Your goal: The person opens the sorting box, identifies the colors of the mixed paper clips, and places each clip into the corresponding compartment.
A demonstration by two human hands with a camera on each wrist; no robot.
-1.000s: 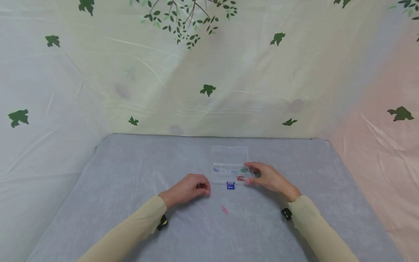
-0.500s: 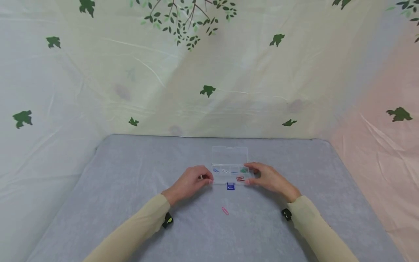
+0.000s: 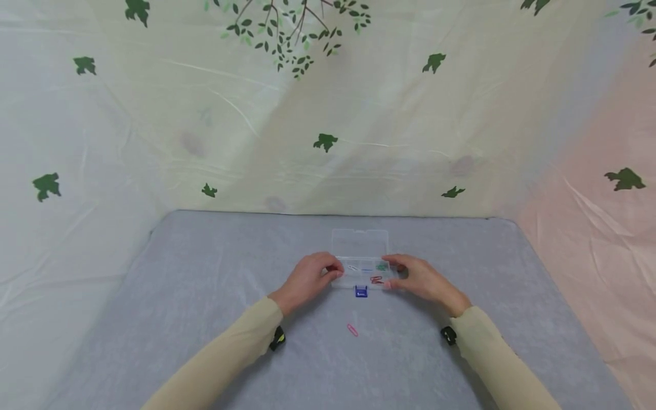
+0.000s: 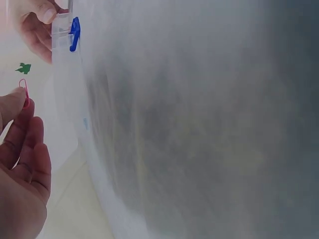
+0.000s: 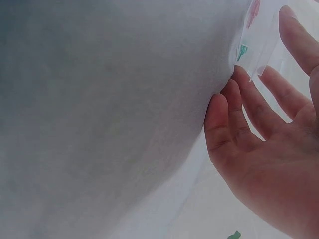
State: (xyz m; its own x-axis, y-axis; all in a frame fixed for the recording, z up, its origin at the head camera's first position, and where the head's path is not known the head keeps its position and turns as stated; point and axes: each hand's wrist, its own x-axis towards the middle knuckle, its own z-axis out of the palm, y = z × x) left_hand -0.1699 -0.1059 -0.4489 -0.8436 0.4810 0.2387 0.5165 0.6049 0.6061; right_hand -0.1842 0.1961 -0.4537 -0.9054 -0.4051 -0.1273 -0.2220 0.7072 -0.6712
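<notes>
Two hands meet at a small clear plastic box [image 3: 360, 267] just below the middle of the head view. Left hand [image 3: 310, 279] sits at the box's left end and pinches a pink paper clip [image 4: 24, 92] between thumb and fingertips; the left wrist view shows that clip at the left edge of the frame, held beside the box wall. Right hand [image 3: 422, 279] steadies the box's right end, its fingers relaxed and nearly straight, fingertips [image 5: 239, 74] touching the clear wall as the right wrist view shows from below.

Inside the box, which lies with its lid [image 3: 360, 242] folded back toward the upper part of the frame, sit a green clip [image 3: 381, 266] and a red clip [image 3: 376, 279] in the right compartments; smaller clips in the middle compartments are too tiny to tell apart. At the box's near edge hangs a blue latch [image 3: 361, 291].

Lower in the frame, between the two forearms, a second pink paper clip [image 3: 352, 329] lies alone on the grey tabletop [image 3: 179, 296], near the box but apart from it. Both arms wear beige sleeves [image 3: 492, 359]. Behind the tabletop hangs a pale backdrop [image 3: 328, 114] printed with green leaves and birds
</notes>
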